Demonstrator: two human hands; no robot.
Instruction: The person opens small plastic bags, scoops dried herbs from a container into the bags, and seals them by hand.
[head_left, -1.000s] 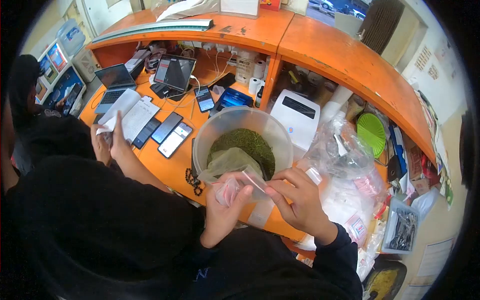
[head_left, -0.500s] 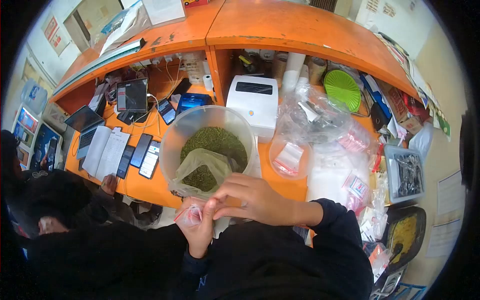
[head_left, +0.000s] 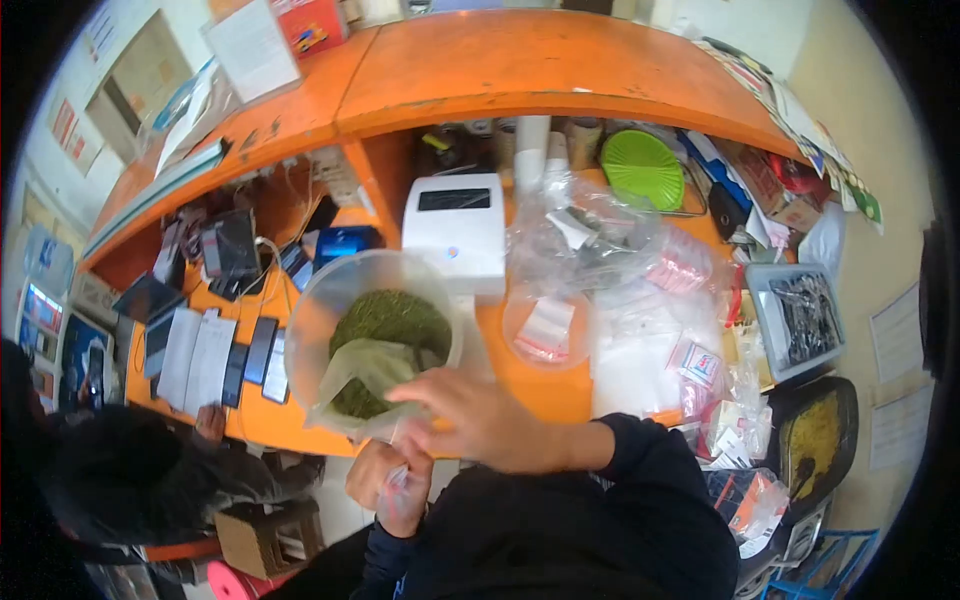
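My left hand is closed around a small clear plastic bag with red at its edge, just below the tub. My right hand is above and beside it, near the tub's front rim; motion smears its fingers, so I cannot make out whether they hold anything. A large translucent tub stands in front of both hands. Inside is a heap of chopped green herb. A filmy plastic bag lies on that heap and hangs toward the front rim.
A white machine stands behind the tub. To the right are a round clear container with small bags, plastic packs and a grey bin. Another person's hand rests at the open notebook, left of two phones.
The view has shifted, with the tub now further left and lower. My left hand has turned and dropped slightly. My right hand has moved away from its thumb toward the tub's rim.
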